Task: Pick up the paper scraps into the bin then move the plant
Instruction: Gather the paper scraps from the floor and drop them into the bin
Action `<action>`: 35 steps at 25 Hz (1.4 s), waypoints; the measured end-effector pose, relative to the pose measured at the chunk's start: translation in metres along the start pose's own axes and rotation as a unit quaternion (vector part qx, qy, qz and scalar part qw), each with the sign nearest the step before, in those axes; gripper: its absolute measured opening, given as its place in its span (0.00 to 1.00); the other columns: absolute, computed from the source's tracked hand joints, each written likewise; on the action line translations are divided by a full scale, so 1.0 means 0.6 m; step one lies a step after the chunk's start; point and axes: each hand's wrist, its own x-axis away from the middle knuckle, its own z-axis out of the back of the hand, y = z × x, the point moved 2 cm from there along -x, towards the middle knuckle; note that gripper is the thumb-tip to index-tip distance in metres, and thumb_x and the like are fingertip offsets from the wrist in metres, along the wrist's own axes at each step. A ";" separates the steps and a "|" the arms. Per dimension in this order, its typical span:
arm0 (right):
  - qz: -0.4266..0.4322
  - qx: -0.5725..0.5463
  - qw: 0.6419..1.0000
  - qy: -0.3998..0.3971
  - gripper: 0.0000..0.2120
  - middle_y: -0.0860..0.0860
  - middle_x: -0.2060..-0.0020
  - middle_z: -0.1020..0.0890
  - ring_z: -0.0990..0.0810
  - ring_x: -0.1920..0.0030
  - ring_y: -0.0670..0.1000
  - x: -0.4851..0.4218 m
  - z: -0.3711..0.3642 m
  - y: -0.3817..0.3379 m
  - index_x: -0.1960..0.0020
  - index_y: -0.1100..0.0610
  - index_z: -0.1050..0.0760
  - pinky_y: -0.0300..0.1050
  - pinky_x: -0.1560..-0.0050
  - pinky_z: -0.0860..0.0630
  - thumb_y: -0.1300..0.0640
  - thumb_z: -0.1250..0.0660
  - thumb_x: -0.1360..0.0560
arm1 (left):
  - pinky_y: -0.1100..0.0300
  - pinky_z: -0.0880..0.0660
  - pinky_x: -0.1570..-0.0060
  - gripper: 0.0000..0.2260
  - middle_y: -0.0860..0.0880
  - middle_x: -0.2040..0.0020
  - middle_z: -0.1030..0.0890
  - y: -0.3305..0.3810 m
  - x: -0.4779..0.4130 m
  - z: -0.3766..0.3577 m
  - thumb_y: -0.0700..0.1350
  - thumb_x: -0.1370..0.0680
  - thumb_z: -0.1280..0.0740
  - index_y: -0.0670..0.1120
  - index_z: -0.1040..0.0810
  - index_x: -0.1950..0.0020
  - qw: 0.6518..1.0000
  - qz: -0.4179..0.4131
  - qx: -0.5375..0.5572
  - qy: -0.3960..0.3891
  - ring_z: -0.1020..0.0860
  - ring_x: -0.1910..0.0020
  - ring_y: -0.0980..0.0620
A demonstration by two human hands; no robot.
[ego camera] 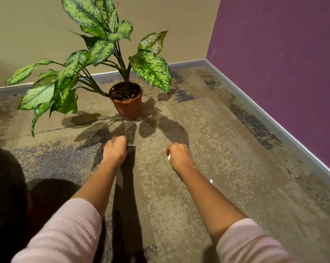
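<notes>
A potted plant (pixel 127 103) with speckled green leaves stands in a brown pot on the carpet near the back wall. My left hand (pixel 115 149) is closed low over the carpet in front of the pot; a pale paper scrap (pixel 130 145) shows at its fingers and a grey strip (pixel 119 177) runs under the wrist. My right hand (pixel 179 155) is a fist to the right, with a white paper scrap (pixel 169 157) sticking out of it. Another small white scrap (pixel 211 180) lies on the carpet beside my right forearm.
A beige wall (pixel 37 35) runs behind the plant and a purple wall (pixel 283 63) along the right, meeting in a corner with a grey skirting board (pixel 255 109). A dark rounded shape (pixel 5 186) fills the lower left edge; I cannot tell what it is.
</notes>
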 end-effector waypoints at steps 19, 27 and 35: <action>-0.213 -0.160 0.963 -0.030 0.20 0.54 0.47 0.16 0.18 0.51 0.53 0.169 0.105 0.210 0.47 0.49 0.16 0.37 0.55 0.27 0.69 0.35 0.30 | 0.58 0.30 0.47 0.31 0.46 0.34 0.23 0.232 0.189 -0.100 0.41 0.30 0.26 0.52 0.29 0.28 0.944 -0.224 0.048 -0.238 0.25 0.38 0.45; -0.119 0.005 0.988 -0.099 0.16 0.62 0.43 0.19 0.20 0.42 0.61 0.176 0.058 0.181 0.42 0.52 0.19 0.48 0.44 0.24 0.62 0.37 0.26 | 0.54 0.26 0.49 0.25 0.43 0.42 0.22 0.269 0.206 -0.125 0.50 0.32 0.23 0.47 0.21 0.37 0.955 -0.217 -0.050 -0.198 0.23 0.43 0.42; -0.074 0.127 0.986 -0.075 0.14 0.63 0.44 0.20 0.21 0.42 0.63 0.169 0.054 0.158 0.41 0.61 0.22 0.50 0.46 0.25 0.64 0.39 0.24 | 0.56 0.26 0.56 0.11 0.43 0.48 0.18 0.286 0.224 -0.124 0.43 0.29 0.28 0.48 0.17 0.47 0.966 -0.210 -0.053 -0.139 0.19 0.48 0.42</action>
